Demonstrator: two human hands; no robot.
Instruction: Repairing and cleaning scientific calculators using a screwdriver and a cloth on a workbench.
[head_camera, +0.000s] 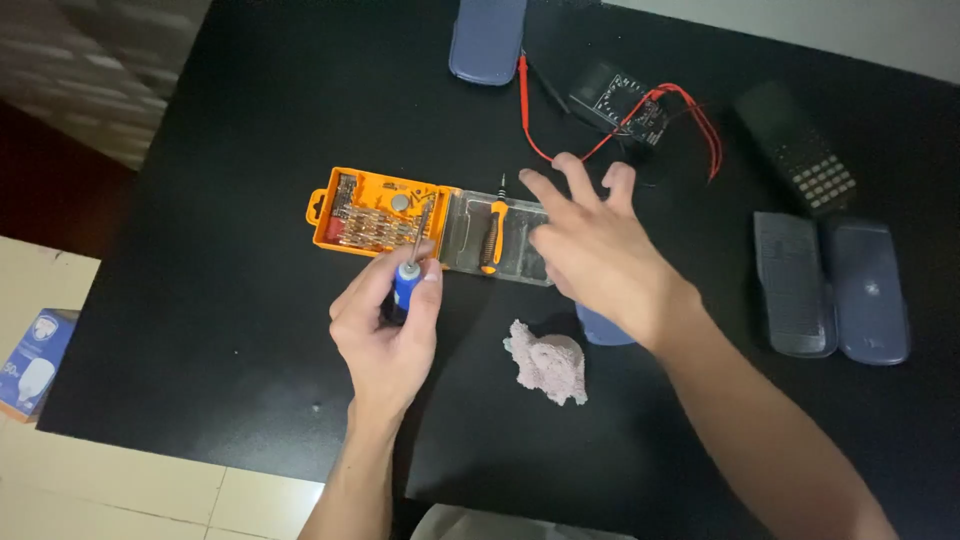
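Black table (250, 330) on pale tiled floor. Orange bit case (380, 212), lid open, lies mid-table. Right hand (600, 250), fingers spread and empty, hovers over the clear lid. Left hand (385, 335) grips a blue-handled screwdriver (405, 285) upright beside the case; holding the shaft steady would aid seating a bit.

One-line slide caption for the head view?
Left hand grips a blue-handled screwdriver beside an open orange bit case; right hand hovers over its clear lid.
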